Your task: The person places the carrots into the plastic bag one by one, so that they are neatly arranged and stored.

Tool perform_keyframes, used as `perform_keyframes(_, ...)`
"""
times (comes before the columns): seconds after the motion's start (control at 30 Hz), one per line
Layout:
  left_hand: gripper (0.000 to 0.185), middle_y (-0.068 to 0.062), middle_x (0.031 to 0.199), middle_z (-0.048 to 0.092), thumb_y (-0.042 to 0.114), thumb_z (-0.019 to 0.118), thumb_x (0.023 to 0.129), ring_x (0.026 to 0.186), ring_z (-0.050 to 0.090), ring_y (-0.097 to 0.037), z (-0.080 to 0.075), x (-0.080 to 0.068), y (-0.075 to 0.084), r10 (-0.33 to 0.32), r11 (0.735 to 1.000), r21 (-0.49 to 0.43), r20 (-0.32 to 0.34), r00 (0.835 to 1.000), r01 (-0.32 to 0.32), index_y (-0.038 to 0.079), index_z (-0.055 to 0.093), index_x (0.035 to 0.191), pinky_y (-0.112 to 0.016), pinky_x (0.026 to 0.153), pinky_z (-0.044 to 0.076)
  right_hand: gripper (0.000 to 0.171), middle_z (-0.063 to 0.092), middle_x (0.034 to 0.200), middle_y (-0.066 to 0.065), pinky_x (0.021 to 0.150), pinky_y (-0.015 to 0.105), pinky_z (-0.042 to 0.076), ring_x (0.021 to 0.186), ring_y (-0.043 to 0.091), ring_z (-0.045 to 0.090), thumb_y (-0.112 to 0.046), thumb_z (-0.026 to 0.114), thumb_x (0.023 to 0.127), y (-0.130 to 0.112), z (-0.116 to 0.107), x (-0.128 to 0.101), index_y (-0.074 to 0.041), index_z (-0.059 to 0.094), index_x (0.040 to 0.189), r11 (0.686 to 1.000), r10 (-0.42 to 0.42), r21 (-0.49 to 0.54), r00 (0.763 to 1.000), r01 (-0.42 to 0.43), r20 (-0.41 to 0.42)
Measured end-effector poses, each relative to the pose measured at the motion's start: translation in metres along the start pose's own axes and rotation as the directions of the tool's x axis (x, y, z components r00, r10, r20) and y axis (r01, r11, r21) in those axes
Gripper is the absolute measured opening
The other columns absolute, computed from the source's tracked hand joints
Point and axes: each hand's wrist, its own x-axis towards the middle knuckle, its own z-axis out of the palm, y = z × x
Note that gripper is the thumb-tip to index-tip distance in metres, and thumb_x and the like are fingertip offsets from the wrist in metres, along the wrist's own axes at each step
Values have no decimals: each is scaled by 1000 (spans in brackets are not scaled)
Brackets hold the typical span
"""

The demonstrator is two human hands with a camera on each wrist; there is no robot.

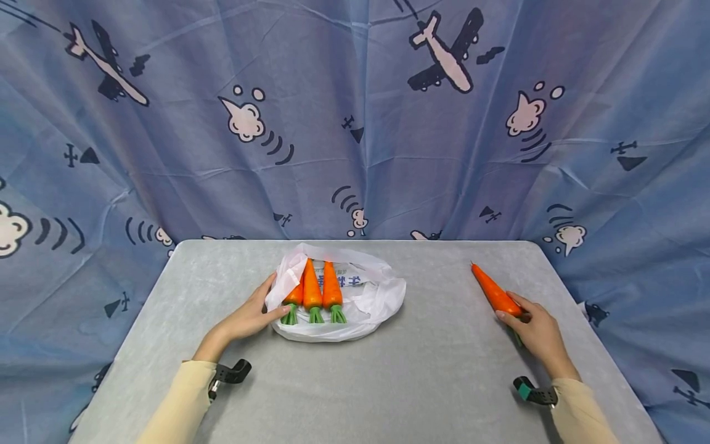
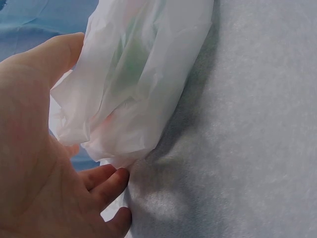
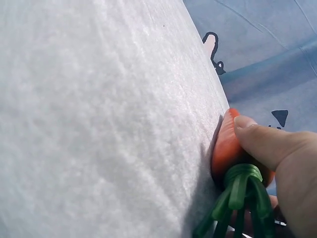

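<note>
A white plastic bag (image 1: 377, 296) lies in the middle of the grey table (image 1: 432, 370), with three orange carrots (image 1: 313, 290) side by side on it, green stalks toward me. My left hand (image 1: 275, 296) rests against the bag's left edge, fingers relaxed. In the left wrist view the bag (image 2: 143, 74) bulges between my thumb and fingers (image 2: 111, 181). At the right my right hand (image 1: 513, 320) grips the stalk end of another carrot (image 1: 490, 290), which lies on the table pointing away. In the right wrist view my thumb (image 3: 252, 131) presses on that carrot (image 3: 224, 148) above its green stalks (image 3: 237, 193).
A blue curtain (image 1: 355, 123) printed with aeroplanes hangs behind and around the table. The table's right edge runs close beside my right hand. Bare grey surface lies between the bag and the right carrot, and along the front.
</note>
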Motion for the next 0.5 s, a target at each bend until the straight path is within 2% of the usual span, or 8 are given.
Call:
perform_keyframes(0.2,98,-26,165,7,53,58,94,151,13,-48,0,0,1,-4,1000,0,3,1000,4,10,-1,160,-68,118,20,80,55,126,34,79,53,51,101,41,58,-54,65,91,-2,-2,0,-1,43,147,999,-15,-34,1000,15,4)
perform_keyframes(0.5,98,-26,165,6,53,58,94,151,13,-48,0,0,0,0,1000,4,4,1000,0,10,0,160,-68,118,20,74,56,124,36,76,51,49,95,39,57,-42,72,89,-10,-5,4,3,47,142,995,-39,-91,999,40,11)
